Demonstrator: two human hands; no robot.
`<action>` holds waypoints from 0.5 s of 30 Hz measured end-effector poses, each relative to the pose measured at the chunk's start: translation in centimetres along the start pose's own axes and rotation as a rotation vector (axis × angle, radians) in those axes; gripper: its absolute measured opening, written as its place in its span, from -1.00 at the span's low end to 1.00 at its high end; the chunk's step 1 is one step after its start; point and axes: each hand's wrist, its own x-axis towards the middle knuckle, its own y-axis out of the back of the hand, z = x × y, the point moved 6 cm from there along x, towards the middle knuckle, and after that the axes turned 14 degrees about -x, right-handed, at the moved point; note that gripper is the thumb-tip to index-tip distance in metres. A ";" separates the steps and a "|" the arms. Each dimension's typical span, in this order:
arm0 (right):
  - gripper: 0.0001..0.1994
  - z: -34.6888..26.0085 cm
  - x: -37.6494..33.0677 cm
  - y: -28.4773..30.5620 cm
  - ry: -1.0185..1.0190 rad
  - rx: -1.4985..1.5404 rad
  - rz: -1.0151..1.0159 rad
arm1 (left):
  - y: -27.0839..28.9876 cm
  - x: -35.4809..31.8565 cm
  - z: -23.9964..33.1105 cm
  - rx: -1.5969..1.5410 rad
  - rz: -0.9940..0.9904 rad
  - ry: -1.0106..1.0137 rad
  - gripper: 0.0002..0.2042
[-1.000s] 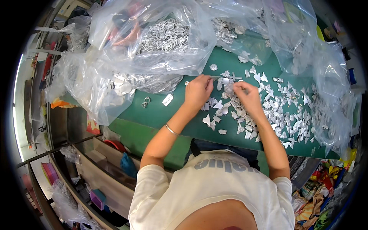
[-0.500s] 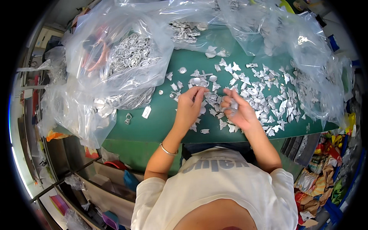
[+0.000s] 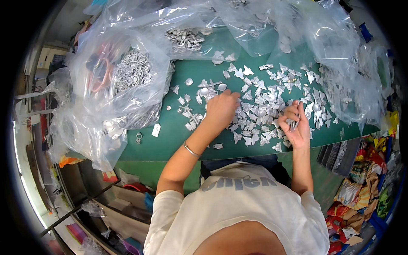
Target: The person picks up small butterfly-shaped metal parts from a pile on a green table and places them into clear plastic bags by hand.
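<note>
Many small silver-grey metal charms (image 3: 259, 111), some butterfly-shaped, lie loosely spread over the green tabletop (image 3: 187, 146). My left hand (image 3: 222, 111), with a bangle on its wrist, is over the left part of the spread. Its fingers are curled together, back of the hand up, and whatever they pinch is hidden. To the right, my right hand (image 3: 296, 127) is turned palm up above the charms. Its curled fingers hold a few small silver metal charms (image 3: 292, 123). A few round, dish-like pieces (image 3: 205, 92) lie just beyond my left hand.
A large clear plastic bag (image 3: 165, 80) of silver rings or links (image 3: 134, 70) stands at the left. More clear bags (image 3: 344, 93) line the back and right. A white tag (image 3: 156, 130) and a small metal piece (image 3: 138, 137) lie at the front left. Open drawers (image 3: 123, 208) are below left.
My hands have moved apart: the right one went right with metal charms in its fingers. The left one moved slightly right and turned down over the pieces. The view shifted a little.
</note>
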 end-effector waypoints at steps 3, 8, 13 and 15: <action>-0.75 -0.1 0.0 0.8 0.030 -0.206 0.122 | 0.3 -0.1 0.7 -0.051 -0.009 0.023 -0.75; -0.78 0.2 0.5 0.2 0.111 -0.964 0.070 | -1.5 -0.4 1.9 -0.124 0.002 -0.032 -0.75; -0.73 1.9 1.8 -4.9 0.636 -2.428 0.073 | -0.9 0.0 1.6 -0.249 0.009 0.008 -0.81; -0.80 3.0 3.1 -5.3 0.548 -2.679 -0.025 | -0.4 0.1 0.5 -0.485 0.032 0.113 -0.84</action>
